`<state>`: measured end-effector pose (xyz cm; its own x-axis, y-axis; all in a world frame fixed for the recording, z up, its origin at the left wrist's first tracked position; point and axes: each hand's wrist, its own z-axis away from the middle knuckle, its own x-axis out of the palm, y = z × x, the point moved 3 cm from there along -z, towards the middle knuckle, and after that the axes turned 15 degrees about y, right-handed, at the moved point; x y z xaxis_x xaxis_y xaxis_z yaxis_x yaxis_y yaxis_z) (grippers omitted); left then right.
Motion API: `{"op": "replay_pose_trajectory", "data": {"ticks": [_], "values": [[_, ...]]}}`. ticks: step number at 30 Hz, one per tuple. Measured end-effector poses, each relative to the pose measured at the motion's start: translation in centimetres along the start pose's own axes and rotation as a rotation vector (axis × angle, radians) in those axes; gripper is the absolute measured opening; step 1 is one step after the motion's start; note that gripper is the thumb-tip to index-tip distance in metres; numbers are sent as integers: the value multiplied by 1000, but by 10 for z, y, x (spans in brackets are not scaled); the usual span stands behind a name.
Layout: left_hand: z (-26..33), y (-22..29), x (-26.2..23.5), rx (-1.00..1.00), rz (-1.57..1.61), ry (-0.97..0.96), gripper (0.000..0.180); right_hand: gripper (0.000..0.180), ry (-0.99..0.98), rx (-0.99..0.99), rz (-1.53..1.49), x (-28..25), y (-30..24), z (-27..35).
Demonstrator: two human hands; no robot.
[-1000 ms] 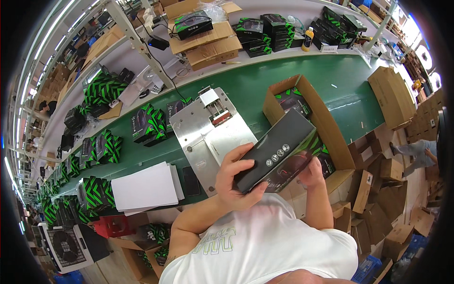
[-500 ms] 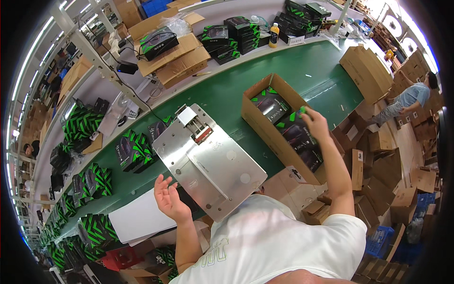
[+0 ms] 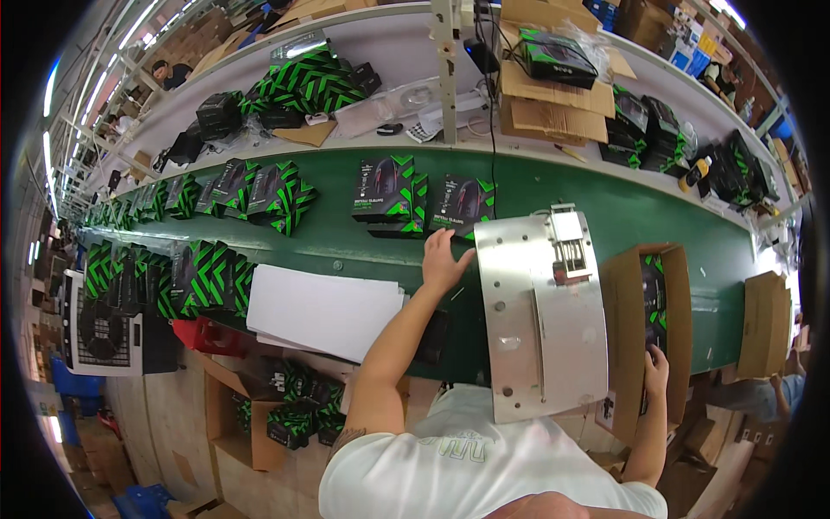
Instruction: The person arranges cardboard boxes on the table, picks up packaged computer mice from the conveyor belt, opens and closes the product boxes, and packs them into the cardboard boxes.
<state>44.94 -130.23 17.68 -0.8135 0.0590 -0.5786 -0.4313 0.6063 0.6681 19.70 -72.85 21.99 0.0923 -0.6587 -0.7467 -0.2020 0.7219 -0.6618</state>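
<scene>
I am stretching my left hand (image 3: 443, 259) toward the middle of the frame, its grip open and fingers spread flat, the fingertips touching the lower edge of a black-and-green printed retail box (image 3: 462, 206) lying on the smooth green conveyor belt (image 3: 346, 246). Two more such glossy boxes (image 3: 389, 201) are lying just left of it. My right hand (image 3: 655, 370) is resting at the lower right on the inner wall of an open brown corrugated carton (image 3: 624, 337), its grip loose and holding nothing. Between my arms a shiny rectangular metal plate (image 3: 540, 320) is lying. A stack of white sheets (image 3: 324, 311) is sitting at centre left.
</scene>
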Motion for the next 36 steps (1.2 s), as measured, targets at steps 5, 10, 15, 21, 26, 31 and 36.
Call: {"op": "replay_pose_trajectory", "data": {"ticks": [5,10,15,21,26,31,36], "values": [[-93,-35,61,-207,-18,-29,82,19,334,-153,-326,-17,-182,43],[-94,-39,86,-429,-338,-334,111,13,23,-533,-402,28,-296,117],[-80,-17,71,-434,-310,-332,107,16,53,-678,-304,49,-319,130],[-60,-12,34,-633,-9,-37,89,13,35,-656,-369,47,-307,133],[-40,65,-80,-26,127,734,78,17,-51,-575,-461,41,-293,133],[-11,133,-193,-337,977,863,74,73,-263,-490,-581,47,-273,124],[47,205,-182,-588,1169,148,66,120,-290,-543,-1013,18,-276,111]]}}
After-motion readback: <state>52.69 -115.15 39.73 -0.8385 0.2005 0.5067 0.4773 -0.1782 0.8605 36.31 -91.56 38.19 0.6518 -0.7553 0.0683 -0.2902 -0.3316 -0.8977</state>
